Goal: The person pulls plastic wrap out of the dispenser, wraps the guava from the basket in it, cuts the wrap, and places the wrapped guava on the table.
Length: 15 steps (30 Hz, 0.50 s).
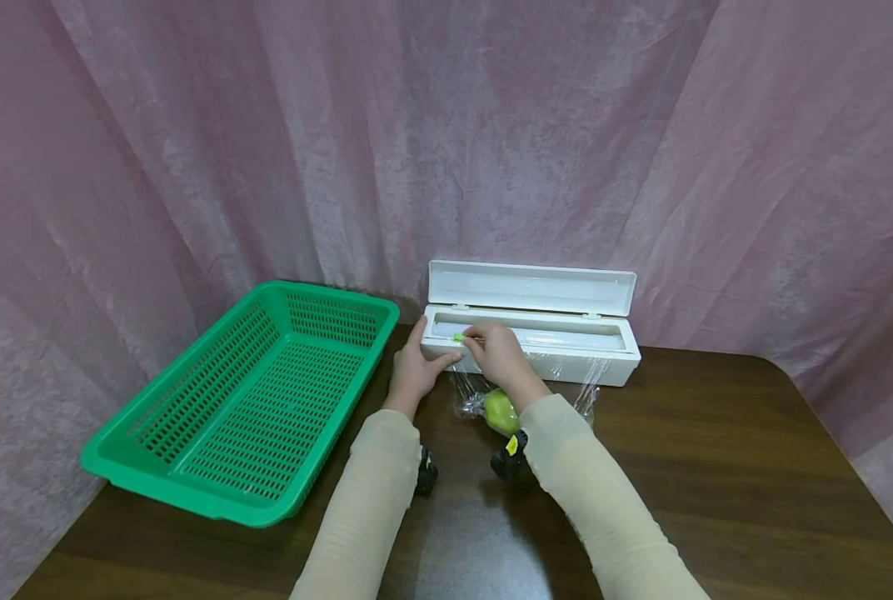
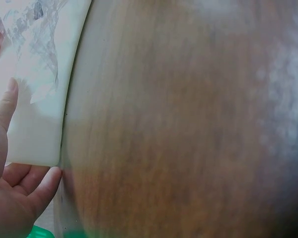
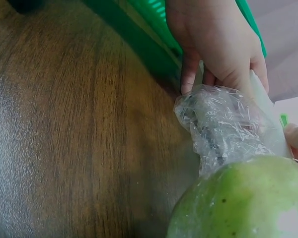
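A white cling film dispenser box (image 1: 616,372) stands at the back of the table with its lid (image 1: 532,285) raised. At its left end my left hand (image 1: 412,371) holds it, thumb on the front face and fingers about the end. My right hand (image 1: 501,357) pinches the small light-green slide cutter (image 1: 458,337) near the left of the box's front rim. Clear cling film (image 1: 591,388) hangs over the front of the box onto the table. In front of the box lies a green fruit (image 3: 238,198), with crumpled film bunched beside it.
To the left, a large green plastic basket (image 1: 184,497) with slotted walls stands on the brown wooden table (image 1: 724,467). A pink curtain (image 1: 536,142) hangs directly behind. My right forearm passes over the table close beside the fruit.
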{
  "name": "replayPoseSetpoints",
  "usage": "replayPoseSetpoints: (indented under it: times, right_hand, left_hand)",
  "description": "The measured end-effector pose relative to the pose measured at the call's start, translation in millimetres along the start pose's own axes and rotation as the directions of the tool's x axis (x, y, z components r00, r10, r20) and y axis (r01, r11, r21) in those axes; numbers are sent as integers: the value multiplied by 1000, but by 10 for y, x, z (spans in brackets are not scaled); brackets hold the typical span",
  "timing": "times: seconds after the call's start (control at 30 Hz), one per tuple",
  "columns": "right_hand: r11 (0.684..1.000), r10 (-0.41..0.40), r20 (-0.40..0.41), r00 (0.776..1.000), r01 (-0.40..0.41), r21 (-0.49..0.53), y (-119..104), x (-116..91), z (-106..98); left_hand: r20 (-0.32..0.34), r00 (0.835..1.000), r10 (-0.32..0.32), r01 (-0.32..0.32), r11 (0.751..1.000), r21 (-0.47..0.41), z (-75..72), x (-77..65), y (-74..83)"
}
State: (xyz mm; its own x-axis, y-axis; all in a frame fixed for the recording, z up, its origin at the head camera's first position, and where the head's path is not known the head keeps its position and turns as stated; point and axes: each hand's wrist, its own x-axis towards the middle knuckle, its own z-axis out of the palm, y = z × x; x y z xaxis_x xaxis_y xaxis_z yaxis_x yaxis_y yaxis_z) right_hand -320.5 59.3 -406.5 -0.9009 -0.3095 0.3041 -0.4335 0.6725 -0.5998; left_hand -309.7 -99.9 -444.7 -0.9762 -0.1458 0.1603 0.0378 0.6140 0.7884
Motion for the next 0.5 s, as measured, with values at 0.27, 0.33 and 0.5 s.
replayPoseSetpoints:
  times: [0.27,0.33,0.5]
  right_hand:
    - [1000,24,0,1000,-24,8,2,1,9]
    - [1000,23,-3,1000,-23,7,3,1,9]
    - [999,28,-5,1000,-28,15,8,-2,9]
  left_hand:
    - [-1,1000,-4,4,1000,12,7,6,0]
    - [-1,1000,-4,4,1000,13,8,7,2]
    - [-3,1000,-5,5,1000,10,7,4,2]
